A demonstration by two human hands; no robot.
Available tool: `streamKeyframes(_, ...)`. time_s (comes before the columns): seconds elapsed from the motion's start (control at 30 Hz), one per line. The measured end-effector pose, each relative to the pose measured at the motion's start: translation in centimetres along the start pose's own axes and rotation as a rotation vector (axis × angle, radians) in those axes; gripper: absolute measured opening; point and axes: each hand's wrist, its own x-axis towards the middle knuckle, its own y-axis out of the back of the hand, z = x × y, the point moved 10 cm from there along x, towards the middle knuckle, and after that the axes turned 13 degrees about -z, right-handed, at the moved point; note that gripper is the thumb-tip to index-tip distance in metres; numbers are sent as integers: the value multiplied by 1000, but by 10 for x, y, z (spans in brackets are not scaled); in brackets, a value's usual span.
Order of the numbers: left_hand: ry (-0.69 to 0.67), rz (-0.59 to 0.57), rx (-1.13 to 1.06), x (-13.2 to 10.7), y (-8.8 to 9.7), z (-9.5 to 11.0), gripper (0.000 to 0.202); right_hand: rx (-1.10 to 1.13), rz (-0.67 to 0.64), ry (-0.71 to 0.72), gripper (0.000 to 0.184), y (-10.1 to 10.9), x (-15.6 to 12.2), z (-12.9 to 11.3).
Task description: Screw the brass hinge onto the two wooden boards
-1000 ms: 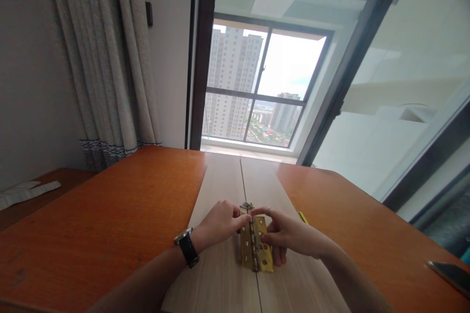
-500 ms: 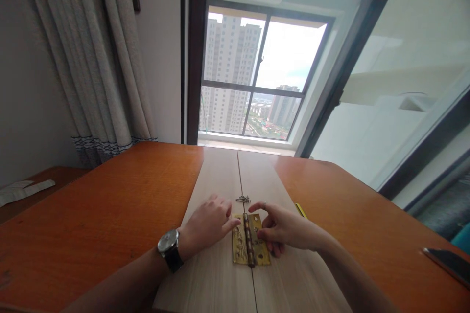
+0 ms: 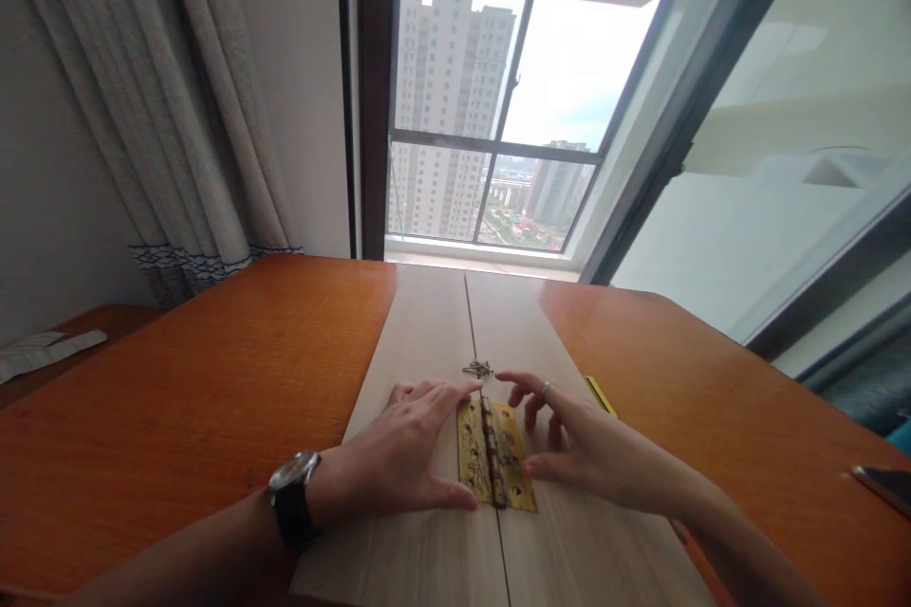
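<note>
A brass hinge (image 3: 496, 453) lies opened flat across the seam between two pale wooden boards (image 3: 427, 341). My left hand (image 3: 405, 450), with a wristwatch on the wrist, lies flat on the left board, fingers spread, index tip and thumb at the hinge's left leaf. My right hand (image 3: 580, 441), a ring on one finger, rests on the right board with fingers apart, thumb and fingertips at the hinge's right leaf. Neither hand holds anything. A small pile of screws (image 3: 477, 367) sits on the seam just beyond the hinge.
The boards lie on an orange-brown table (image 3: 213, 398). A yellow-tipped tool (image 3: 602, 394) pokes out behind my right hand. A phone (image 3: 883, 486) lies near the right edge. Curtains hang at the left, a window stands beyond the table, and a lower side surface holds a white strip (image 3: 43, 353).
The hinge went from partly lifted to lying flat on the seam. Both hands spread flat beside it. The camera tilted slightly.
</note>
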Motion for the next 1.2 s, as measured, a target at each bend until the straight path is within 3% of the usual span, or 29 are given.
streamKeyframes(0.07, -15, -1, -1, 1, -1, -1, 106, -82, -34, 57, 100, -5, -3, -12)
streamKeyframes(0.13, -25, 0, 1, 2, -2, -3, 108, -162, -80, 91, 107, -11, -3, -21)
streamKeyframes(0.57, -30, 11, 33, 3, 0, 0, 99, -363, -94, 150, 100, -29, -3, 2)
streamKeyframes(0.8, -32, -13, 73, 2, 1, 6, 88, -413, -100, 178, 104, -30, -5, -1)
streamKeyframes(1.2, -23, -13, 87, 2, 1, 5, 97, -425, 2, 221, 108, -26, -10, -6)
